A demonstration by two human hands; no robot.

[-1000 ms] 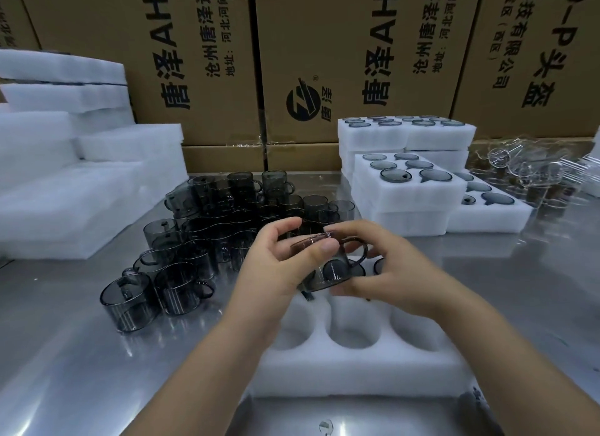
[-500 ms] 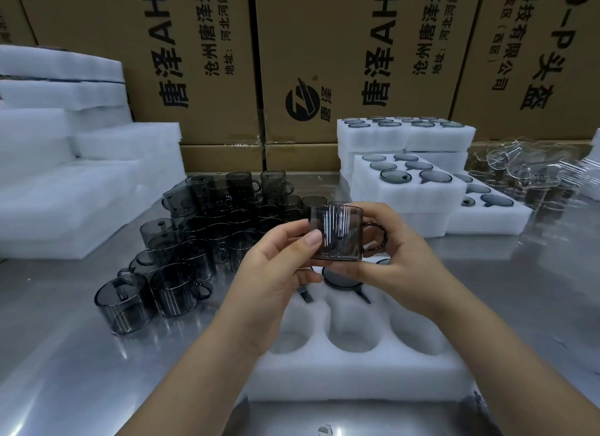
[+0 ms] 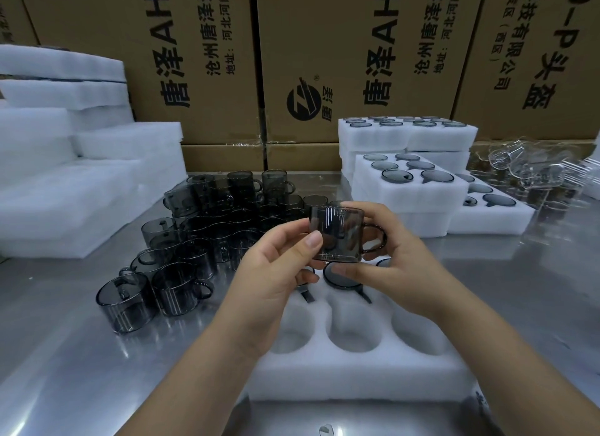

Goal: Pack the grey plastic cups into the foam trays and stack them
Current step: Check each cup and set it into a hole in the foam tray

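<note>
Here, at mid-frame, one grey cup (image 3: 337,234) is held above the foam tray (image 3: 357,375) at lower centre, handle pointing right: the left hand (image 3: 276,283) has its grip clamped on the near wall, the right hand (image 3: 402,267) on the handle side. With pockets (image 3: 352,335) bare, loading seems underway; next the cup needs lowering into one, handle matched to its slot.
</note>
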